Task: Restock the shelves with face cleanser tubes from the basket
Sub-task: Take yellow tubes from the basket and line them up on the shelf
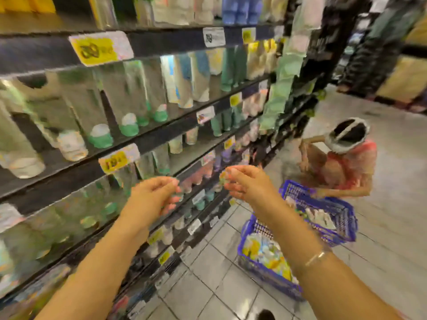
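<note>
Face cleanser tubes (129,107) stand cap-down in rows along the shelves (161,132) on the left, and more packets lie heaped in the blue basket (265,271) on the floor at the right. Both hands are raised in front of the middle shelves, apart from each other. The left hand (152,195) has its fingers (172,204) curled loosely inward, and the blur makes it hard to tell whether anything small sits between them. The right hand (247,183) pinches what looks like a small pale item (223,176) between thumb and fingertips, though the smear there leaves its kind unclear. A thin bracelet (316,257) circles the right wrist.

Yellow price tags (94,50) hang on the shelf edges, one large at upper left and others further along. Green-capped tubes fill the middle shelf; blue and white ones stand further right.

Behind the near basket a second blue basket (342,218) rests on the tiled floor (208,273), also holding pale goods. Beside it another person (344,167) in a pink top crouches low near the shelf foot, wearing a white headband-like rig.
</note>
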A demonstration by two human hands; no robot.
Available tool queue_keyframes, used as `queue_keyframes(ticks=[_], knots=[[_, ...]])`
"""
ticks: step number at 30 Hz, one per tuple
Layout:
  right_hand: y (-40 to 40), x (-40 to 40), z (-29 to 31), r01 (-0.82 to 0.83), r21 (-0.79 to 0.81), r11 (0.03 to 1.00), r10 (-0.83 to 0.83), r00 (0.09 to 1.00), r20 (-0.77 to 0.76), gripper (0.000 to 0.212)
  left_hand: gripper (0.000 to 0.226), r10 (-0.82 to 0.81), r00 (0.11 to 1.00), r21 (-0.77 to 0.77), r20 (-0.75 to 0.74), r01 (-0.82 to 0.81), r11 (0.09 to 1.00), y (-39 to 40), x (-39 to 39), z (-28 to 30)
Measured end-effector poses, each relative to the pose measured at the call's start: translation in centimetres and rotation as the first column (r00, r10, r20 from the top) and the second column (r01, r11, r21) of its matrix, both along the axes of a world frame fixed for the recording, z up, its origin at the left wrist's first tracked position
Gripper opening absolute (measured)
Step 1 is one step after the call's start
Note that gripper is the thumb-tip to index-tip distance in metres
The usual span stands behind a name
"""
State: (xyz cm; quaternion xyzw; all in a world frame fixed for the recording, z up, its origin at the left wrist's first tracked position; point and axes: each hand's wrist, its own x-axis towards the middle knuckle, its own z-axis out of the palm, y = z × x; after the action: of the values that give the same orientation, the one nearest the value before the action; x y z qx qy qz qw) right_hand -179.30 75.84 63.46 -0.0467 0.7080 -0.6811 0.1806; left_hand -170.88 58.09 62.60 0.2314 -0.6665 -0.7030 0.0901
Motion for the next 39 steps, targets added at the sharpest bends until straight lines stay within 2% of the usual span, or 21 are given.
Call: queue_keyframes(ticks=[3, 6, 10, 15, 19, 23, 26, 28, 30, 36, 39], knots=[[6.9, -2.7, -4.8, 0.165, 0.057, 0.985, -0.171, 0.977, 0.131, 0.020, 0.011, -0.080, 0.987, 0.050, 0.141, 0.074, 0.996, 4.3, -3.8, -3.8], [14.4, -5.5, -9.4, 0.263, 0.128, 0.956, -0.288, 0.923, 0.254, 0.011, 0.010, -0.136, 0.960, 0.093, 0.245, 0.116, 0.989, 9.4, -8.3, -7.2], [23.8, -9.8, -15.2, 0.366, 0.194, 0.910, -0.414, 0.825, 0.384, 0.020, 0.011, -0.195, 0.910, 0.172, 0.365, 0.139, 0.975, 17.4, -14.4, -11.8], [33.0, -14.9, -22.4, 0.404, 0.294, 0.866, -0.499, 0.695, 0.517, 0.020, 0.012, -0.178, 0.870, 0.245, 0.459, 0.069, 0.967, 26.3, -21.5, -18.2], [36.8, -17.4, -28.3, 0.409, 0.381, 0.829, -0.559, 0.608, 0.564, 0.019, 0.012, -0.190, 0.831, 0.281, 0.523, 0.042, 0.959, 30.3, -24.6, -24.2], [38.5, -18.7, -35.4, 0.328, 0.478, 0.815, -0.574, 0.570, 0.588, 0.029, 0.018, -0.183, 0.764, 0.259, 0.619, 0.022, 0.966, 32.4, -27.3, -31.4], [39.0, -19.2, -41.9, 0.241, 0.519, 0.820, -0.559, 0.534, 0.635, 0.019, 0.019, -0.186, 0.709, 0.256, 0.680, 0.008, 0.967, 32.7, -28.8, -37.5], [38.8, -19.5, -46.5, 0.128, 0.527, 0.840, -0.501, 0.553, 0.666, 0.014, 0.018, -0.196, 0.687, 0.258, 0.700, 0.012, 0.966, 32.0, -29.9, -41.8], [38.4, -20.1, -51.2, 0.040, 0.564, 0.825, -0.480, 0.576, 0.661, 0.024, 0.017, -0.188, 0.666, 0.228, 0.722, 0.027, 0.973, 30.9, -31.1, -46.4], [35.5, -20.5, -64.2, -0.105, 0.603, 0.791, -0.447, 0.575, 0.686, 0.030, 0.014, -0.207, 0.577, 0.132, 0.790, 0.169, 0.977, 29.1, -33.4, -60.8], [33.6, -20.8, -69.3, -0.086, 0.616, 0.783, -0.454, 0.598, 0.661, 0.033, 0.018, -0.228, 0.472, 0.095, 0.852, 0.289, 0.953, 29.2, -32.8, -67.8]])
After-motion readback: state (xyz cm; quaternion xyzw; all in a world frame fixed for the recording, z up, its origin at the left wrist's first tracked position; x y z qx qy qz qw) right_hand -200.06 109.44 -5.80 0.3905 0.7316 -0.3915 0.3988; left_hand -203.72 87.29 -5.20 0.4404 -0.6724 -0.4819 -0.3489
